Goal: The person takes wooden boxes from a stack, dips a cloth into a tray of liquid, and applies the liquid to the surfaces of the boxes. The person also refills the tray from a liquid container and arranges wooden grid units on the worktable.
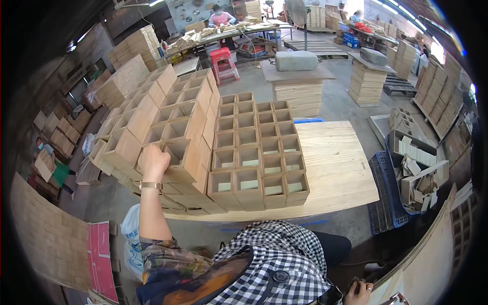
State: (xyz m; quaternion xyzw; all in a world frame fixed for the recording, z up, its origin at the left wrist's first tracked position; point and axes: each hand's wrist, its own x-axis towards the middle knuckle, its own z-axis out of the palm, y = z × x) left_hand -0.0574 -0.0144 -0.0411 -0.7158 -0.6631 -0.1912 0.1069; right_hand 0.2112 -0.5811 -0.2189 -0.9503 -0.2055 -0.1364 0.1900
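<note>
Left hand is gripping a box at nine o'clock; right hand, grip unclear, is curling at five.

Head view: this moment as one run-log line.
left hand: gripping wall of open wooden box | right hand: low at right, grip unclear | wooden board: under boxes

Wooden boxes: pale tan. Tabletop: light yellow wood, visible grain. Apron: black-and-white check. Sleeve: multicolour print, brown, dark, orange patches. Stool: red. Crate: dark blue. Bracelet: gold-toned. Panel: pink-red. Plastic bag: white, blue print. Floor: grey.
</note>
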